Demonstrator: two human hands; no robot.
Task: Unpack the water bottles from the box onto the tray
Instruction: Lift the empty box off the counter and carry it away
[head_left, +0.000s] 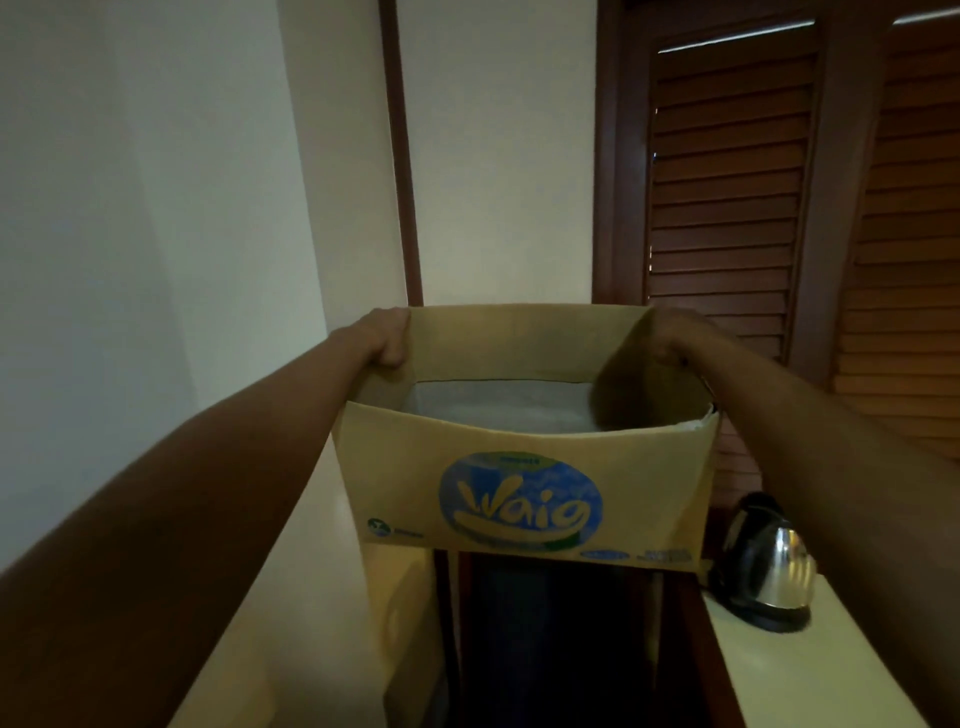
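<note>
Straight ahead of me, at arm's length, the cardboard box (524, 488) hangs in the air, lifted by both of my hands. My left hand (387, 338) has its fingers curled over the top edge of the left side wall, gripping it. My right hand (670, 338) grips the top edge of the right wall likewise. Inside I see only a pale, blurred surface; I cannot make out any bottles. Below right, a steel kettle (763, 571) stands on a pale counter (810, 675).
</note>
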